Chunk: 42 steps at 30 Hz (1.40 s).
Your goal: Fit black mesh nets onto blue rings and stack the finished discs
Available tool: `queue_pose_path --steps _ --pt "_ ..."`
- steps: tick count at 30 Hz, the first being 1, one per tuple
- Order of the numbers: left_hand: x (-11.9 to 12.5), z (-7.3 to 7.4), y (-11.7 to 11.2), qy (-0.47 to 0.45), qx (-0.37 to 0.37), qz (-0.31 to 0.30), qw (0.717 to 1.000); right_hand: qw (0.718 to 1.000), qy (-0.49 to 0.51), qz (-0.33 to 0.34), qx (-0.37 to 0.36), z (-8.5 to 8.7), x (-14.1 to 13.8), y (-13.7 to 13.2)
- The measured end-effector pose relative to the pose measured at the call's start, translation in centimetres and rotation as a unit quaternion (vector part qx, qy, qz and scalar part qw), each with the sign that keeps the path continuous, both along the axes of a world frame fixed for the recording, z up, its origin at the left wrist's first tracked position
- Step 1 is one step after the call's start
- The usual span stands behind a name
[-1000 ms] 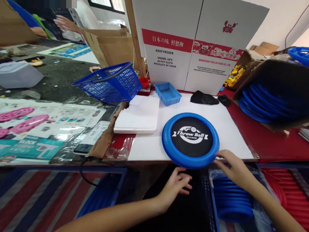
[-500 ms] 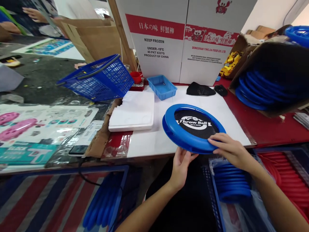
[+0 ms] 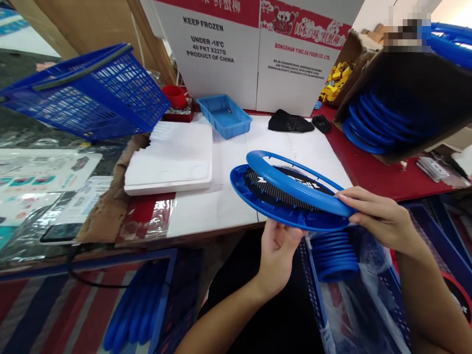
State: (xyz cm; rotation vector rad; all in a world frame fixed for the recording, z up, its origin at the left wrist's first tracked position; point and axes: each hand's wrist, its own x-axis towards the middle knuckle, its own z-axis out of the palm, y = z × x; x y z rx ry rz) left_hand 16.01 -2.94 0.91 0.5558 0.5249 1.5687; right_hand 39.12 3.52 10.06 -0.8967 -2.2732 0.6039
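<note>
Above the front edge of the white work surface, my left hand holds a blue lower ring from beneath, thumb and fingers closed on its near rim. Across that ring lies a black mesh disc with white lettering, partly covered. My right hand pinches the right side of a blue upper ring. This upper ring is tilted up on the left, with a gap showing between it and the lower one; small pegs line the rings. At the right, under my right fingers, the two rings come close together.
A white foam block, a light blue tray and black cloth pieces lie around the work surface. A blue basket leans at left. Blue rings fill a carton at right; more stacked rings sit in a crate below.
The upper ring has lifted away from the lower one on its left side, opening a gap. My right hand has moved slightly right. The camera view has shifted.
</note>
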Motion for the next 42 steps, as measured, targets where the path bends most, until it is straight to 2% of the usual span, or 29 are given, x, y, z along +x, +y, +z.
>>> queue_pose_path --steps 5,11,16,23,31,42 --pt "-0.7 0.7 -0.3 0.008 0.006 0.005 1.000 1.000 -0.012 0.010 0.005 1.0 -1.5 -1.0" --pt "-0.8 1.3 -0.5 -0.008 0.013 0.008 1.000 0.998 -0.011 0.056 0.028 1.9 -3.1 -1.5" --pt "-0.9 1.7 -0.7 -0.027 0.019 -0.004 0.999 0.996 0.014 0.084 -0.007 1.5 -3.3 -1.1" --pt "-1.3 2.2 -0.7 -0.023 -0.002 -0.017 1.000 0.996 0.030 0.085 -0.029 1.5 -3.4 -1.3" --pt "-1.3 2.0 -0.7 -0.024 -0.013 -0.021 0.999 0.996 0.020 0.087 -0.026 1.3 -3.3 -1.5" --pt "-1.2 1.2 -1.3 -0.025 -0.022 -0.033 0.999 0.996 0.010 0.089 0.022 -0.4 -2.9 -2.1"
